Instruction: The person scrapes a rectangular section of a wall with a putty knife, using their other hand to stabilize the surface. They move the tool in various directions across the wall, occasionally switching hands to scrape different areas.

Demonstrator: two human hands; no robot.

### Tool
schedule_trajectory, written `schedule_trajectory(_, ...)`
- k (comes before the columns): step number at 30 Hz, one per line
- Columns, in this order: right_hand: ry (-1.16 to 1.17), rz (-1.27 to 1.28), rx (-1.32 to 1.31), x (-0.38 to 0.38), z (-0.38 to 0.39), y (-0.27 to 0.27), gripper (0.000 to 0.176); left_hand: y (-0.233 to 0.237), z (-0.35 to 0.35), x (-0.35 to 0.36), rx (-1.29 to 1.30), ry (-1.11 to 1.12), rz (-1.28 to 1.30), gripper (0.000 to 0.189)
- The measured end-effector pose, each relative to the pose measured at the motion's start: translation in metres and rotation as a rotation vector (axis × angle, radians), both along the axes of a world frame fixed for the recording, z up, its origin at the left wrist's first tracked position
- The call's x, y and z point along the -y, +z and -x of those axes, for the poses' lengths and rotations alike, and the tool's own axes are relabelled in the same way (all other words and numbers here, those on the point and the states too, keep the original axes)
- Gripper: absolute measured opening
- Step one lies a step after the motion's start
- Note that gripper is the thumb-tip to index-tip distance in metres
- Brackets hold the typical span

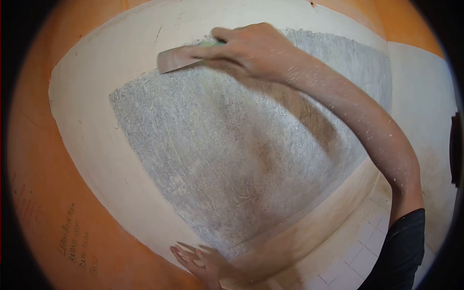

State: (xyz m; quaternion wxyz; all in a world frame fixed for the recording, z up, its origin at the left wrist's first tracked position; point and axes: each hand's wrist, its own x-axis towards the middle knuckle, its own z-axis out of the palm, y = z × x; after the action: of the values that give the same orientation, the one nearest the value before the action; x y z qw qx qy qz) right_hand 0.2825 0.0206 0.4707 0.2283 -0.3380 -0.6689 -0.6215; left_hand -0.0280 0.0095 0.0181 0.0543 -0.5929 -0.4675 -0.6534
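My right hand (251, 50) is closed around the green handle of a scraper (175, 59), its wide flat blade pointing left. The blade lies at the upper edge of a rough grey patch (193, 130), where that patch meets the smooth white paint (111, 53) of the wall. Pale flecks dot my right forearm. Low in the view, my left hand (200, 266) has its fingers spread apart, by the white band below the patch's lower corner. It holds nothing, and its shadow falls on the wall beside it.
Orange wall (34, 145) surrounds the white area on the left, with handwriting (77, 237) low down. Square pale floor tiles (360, 246) show at lower right. A white wall (420, 106) adjoins at the right, with a dark object (455, 150) at its far edge.
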Motion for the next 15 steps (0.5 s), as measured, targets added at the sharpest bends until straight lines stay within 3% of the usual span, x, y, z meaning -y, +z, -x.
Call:
schedule_trajectory(1, 0.033, -0.114, 0.060, -0.006, 0.003, -0.006, 0.044, 0.011, -0.001, -0.001, -0.004, 0.005, 0.005, 0.058)
schedule_trajectory(4, -0.116, 0.080, -0.110, 0.027, -0.013, -0.021, 0.041, 0.062, 0.000, -0.014, 0.033, -0.005, -0.086, 0.053)
schedule_trajectory(9, -0.181, -0.013, -0.158, 0.026, -0.100, -0.033, 0.040, 0.143, 0.009, -0.036, -0.055, 0.092, -0.199, 0.053)
schedule_trajectory(11, -0.149, 0.001, -0.176, 0.021, -0.078, -0.019, 0.042, 0.172, 0.000, -0.050, -0.084, 0.071, -0.384, 0.051)
schedule_trajectory(15, -0.073, -0.089, -0.061, 0.020, -0.066, 0.002, 0.043, 0.206, -0.018, -0.068, -0.145, 0.024, -0.496, 0.049)
